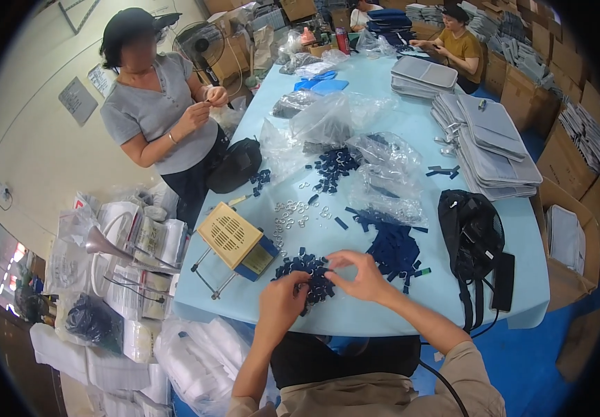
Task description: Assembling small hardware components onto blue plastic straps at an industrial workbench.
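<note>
My left hand point(284, 300) is closed, its fingers curled at the near left side of a pile of navy fabric tabs with metal rings point(309, 267). Opposite it, my right hand point(360, 275) reaches in from the right, thumb and forefinger bent toward each other over the same pile. Whatever small piece either hand grips is too hidden to make out. Beyond the pile lie loose silvery metal rings point(291, 217). To the right is a heap of flat navy fabric strips point(393, 247).
A beige box-shaped device point(230, 236) on a metal stand is at left. A black bag point(471, 226) lies at right, near stacked grey panels point(491, 132). Plastic bags point(321, 121) cover the middle. A co-worker point(157, 118) stands at left; another point(459, 45) sits far right.
</note>
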### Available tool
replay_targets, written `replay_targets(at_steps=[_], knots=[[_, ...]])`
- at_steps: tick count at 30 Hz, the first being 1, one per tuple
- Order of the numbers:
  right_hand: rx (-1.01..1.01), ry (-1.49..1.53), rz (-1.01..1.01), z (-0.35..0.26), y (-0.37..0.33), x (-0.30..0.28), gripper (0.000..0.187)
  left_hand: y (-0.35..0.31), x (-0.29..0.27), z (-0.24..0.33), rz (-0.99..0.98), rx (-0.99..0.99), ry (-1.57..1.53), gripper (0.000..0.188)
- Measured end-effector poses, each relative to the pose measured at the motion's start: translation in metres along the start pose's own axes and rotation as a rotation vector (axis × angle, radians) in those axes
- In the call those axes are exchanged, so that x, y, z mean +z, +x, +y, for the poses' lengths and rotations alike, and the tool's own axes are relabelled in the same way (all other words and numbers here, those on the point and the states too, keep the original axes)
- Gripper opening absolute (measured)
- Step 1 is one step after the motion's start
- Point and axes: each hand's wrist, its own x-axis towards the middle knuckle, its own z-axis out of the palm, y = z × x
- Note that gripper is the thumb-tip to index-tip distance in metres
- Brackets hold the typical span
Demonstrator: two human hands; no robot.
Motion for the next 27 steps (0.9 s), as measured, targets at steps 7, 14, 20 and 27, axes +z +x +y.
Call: replay_targets(at_steps=[7, 14, 20, 27], knots=[[-0.095, -0.969, 0.342, 0.032, 0.005, -0.054, 0.024, 0.086, 0.026, -0.01, 0.119, 0.141, 0.168, 0.019], [-0.078, -1.052, 0.268, 0.05, 0.005, -0.059, 0.012, 0.143, 0.088, -0.063, 0.051, 0.14, 0.457, 0.011], [-0.095, -1.016, 0.297, 0.032, 0.009, -0.057, 0.017, 0.144, 0.081, -0.063, 0.068, 0.139, 0.389, 0.008], [-0.178, -1.073, 0.331, 0.045, 0.014, -0.059, 0.021, 0.106, 0.057, -0.011, -0.019, 0.041, -0.405, 0.01]])
